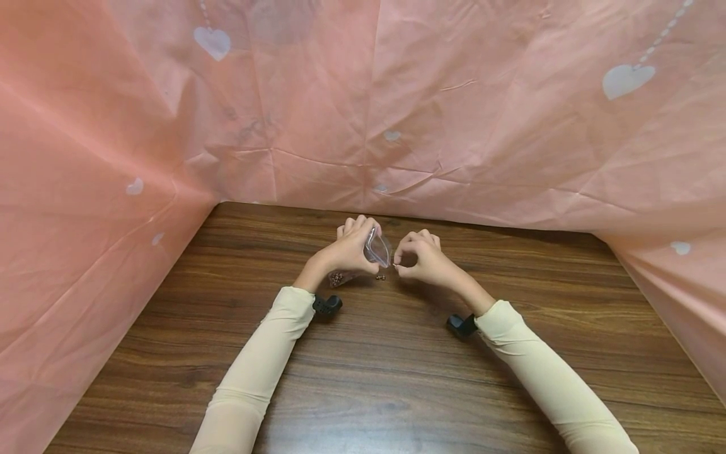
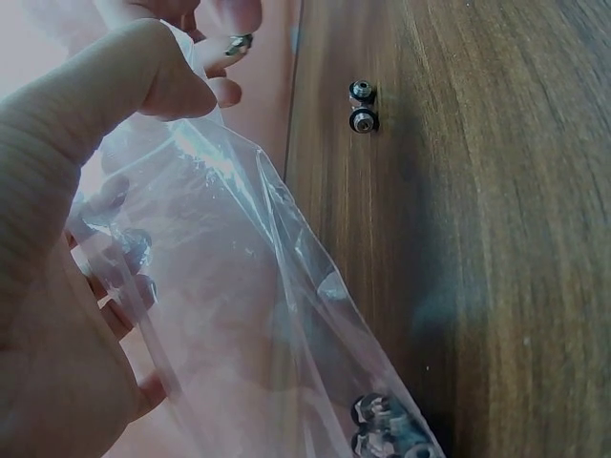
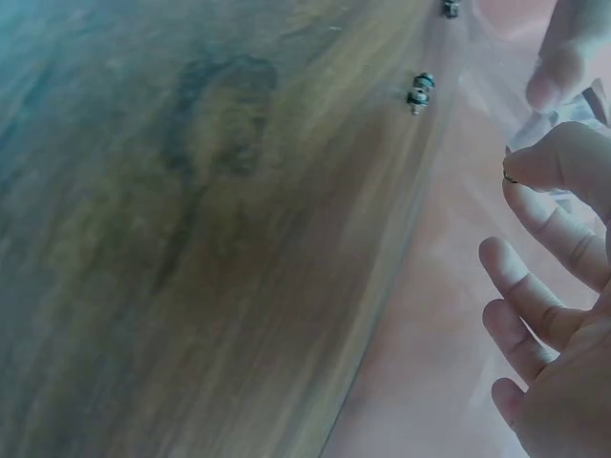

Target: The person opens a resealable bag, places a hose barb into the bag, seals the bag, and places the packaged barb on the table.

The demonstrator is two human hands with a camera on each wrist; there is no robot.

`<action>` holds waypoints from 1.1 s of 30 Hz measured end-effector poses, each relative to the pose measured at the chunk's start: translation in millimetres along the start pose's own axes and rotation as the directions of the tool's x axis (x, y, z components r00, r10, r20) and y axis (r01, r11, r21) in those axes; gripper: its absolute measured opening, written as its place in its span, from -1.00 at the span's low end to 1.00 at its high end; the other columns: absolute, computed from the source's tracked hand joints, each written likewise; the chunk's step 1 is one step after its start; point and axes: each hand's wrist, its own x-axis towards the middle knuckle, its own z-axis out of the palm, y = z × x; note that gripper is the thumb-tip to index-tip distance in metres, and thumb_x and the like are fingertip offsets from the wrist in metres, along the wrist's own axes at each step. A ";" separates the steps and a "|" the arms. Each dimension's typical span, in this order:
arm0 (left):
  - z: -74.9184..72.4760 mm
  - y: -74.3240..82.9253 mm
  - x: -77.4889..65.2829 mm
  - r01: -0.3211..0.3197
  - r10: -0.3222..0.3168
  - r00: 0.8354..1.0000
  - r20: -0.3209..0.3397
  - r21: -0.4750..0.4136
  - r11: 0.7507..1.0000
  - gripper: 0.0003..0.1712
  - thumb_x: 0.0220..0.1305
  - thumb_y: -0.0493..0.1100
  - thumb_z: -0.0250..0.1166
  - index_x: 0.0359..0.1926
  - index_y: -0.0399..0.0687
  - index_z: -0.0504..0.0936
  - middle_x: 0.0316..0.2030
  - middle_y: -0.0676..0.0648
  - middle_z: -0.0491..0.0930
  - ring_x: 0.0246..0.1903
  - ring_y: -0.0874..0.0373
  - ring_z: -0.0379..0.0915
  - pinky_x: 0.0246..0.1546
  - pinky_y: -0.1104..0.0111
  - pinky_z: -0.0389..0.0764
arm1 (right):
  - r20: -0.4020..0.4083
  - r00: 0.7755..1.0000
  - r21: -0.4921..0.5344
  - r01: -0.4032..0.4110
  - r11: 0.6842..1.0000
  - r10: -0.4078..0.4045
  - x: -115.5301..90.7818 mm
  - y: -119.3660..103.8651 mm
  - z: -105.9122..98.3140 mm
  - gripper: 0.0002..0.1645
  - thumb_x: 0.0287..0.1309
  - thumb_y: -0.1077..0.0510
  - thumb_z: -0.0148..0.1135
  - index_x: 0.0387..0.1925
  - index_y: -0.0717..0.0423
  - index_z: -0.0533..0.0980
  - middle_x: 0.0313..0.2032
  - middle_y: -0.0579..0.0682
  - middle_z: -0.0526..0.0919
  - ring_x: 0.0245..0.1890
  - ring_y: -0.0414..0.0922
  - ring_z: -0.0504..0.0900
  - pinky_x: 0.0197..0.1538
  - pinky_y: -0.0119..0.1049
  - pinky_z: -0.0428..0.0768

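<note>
My left hand (image 1: 350, 251) grips a clear zip bag (image 2: 239, 277) near its top, thumb on one side and fingers on the other, and the bag's mouth gapes toward the right hand. Several small metal parts (image 2: 387, 429) lie in the bag's lower corner. Just beside the mouth, my right hand (image 1: 424, 260) pinches a tiny metal part (image 2: 239, 44) between thumb and forefinger, its other fingers loosely spread. Most of that part is hidden by the fingertips. On the table below the bag's opening lie small metal parts with dark rings (image 2: 362, 107), close together.
A dark wood-grain table (image 1: 386, 366) lies under both hands. Pink cloth with white hearts (image 1: 317, 107) hangs behind the table and along both sides. Black wrist cameras sit on the left wrist (image 1: 328, 306) and the right wrist (image 1: 461, 325).
</note>
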 end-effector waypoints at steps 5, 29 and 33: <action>0.3 -0.2 0.0 0.005 -0.005 1.000 0.005 0.005 1.000 -0.18 -0.26 -0.05 0.55 0.07 0.05 0.34 -0.02 -0.08 0.33 -0.02 -0.03 0.13 0.11 0.10 0.15 | -0.033 0.999 0.015 0.007 1.000 -0.007 0.1 0.9 -3.5 -0.88 -0.05 0.25 0.44 -0.43 0.01 0.65 -0.15 0.05 0.61 -0.12 0.01 0.31 0.14 0.11 0.09; 3.6 -1.3 1.6 -0.011 0.011 1.000 0.015 0.018 1.000 -0.18 -0.24 -0.05 0.55 0.09 0.05 0.33 0.00 -0.08 0.31 -0.02 -0.03 0.13 0.12 0.07 0.16 | -0.161 0.987 0.133 0.011 0.991 0.010 3.5 -3.7 -21.3 -0.86 0.07 0.27 0.46 -0.36 0.02 0.63 -0.11 0.05 0.61 -0.03 0.07 0.30 0.21 0.15 0.00; 3.6 -1.6 2.0 -0.011 0.011 1.000 0.017 0.017 1.000 -0.18 -0.23 -0.05 0.55 0.09 0.05 0.33 0.01 -0.08 0.31 -0.01 -0.04 0.12 0.13 0.06 0.15 | -0.174 0.985 0.135 0.017 0.991 0.007 5.7 -5.5 -23.5 -0.86 0.08 0.26 0.45 -0.35 0.02 0.63 -0.08 0.06 0.61 0.00 0.08 0.30 0.21 0.15 0.00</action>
